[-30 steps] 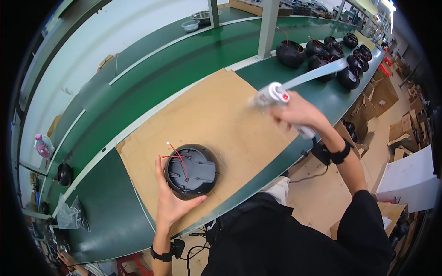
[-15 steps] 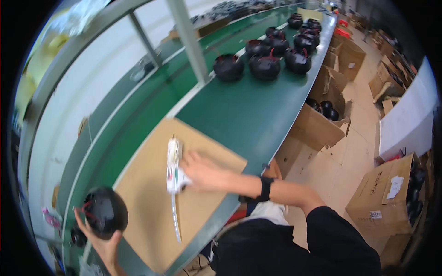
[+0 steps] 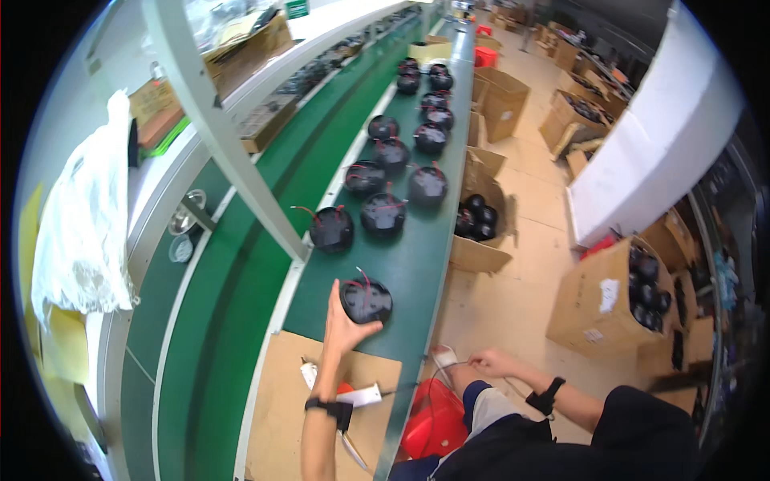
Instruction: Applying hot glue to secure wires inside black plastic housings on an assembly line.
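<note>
My left hand (image 3: 345, 325) is closed around the near side of a round black shell (image 3: 370, 303) with red wires, at the near end of the green bench. Thumb and fingers grip its two sides, and its flat face with the wires points up. Beneath my left forearm, a white glue gun (image 3: 362, 396) lies on a brown board (image 3: 281, 385), partly hidden by the arm. A clear glue stick (image 3: 351, 450) sticks out of it. Off the bench's right edge, my right hand (image 3: 496, 363) pinches a thin dark cord (image 3: 437, 370) that runs toward the glue gun.
Several more black shells (image 3: 382, 215) with red wires stand farther along the green bench (image 3: 417, 240). A white post (image 3: 233, 152) rises at its left. Cardboard boxes (image 3: 481, 255) of black shells stand on the floor to the right. A red stool (image 3: 433, 425) is by my legs.
My left hand has carried the black shell from the lower left onto the bench beyond the board. My right hand has left the glue gun and moved right, onto the cord. The view has turned.
</note>
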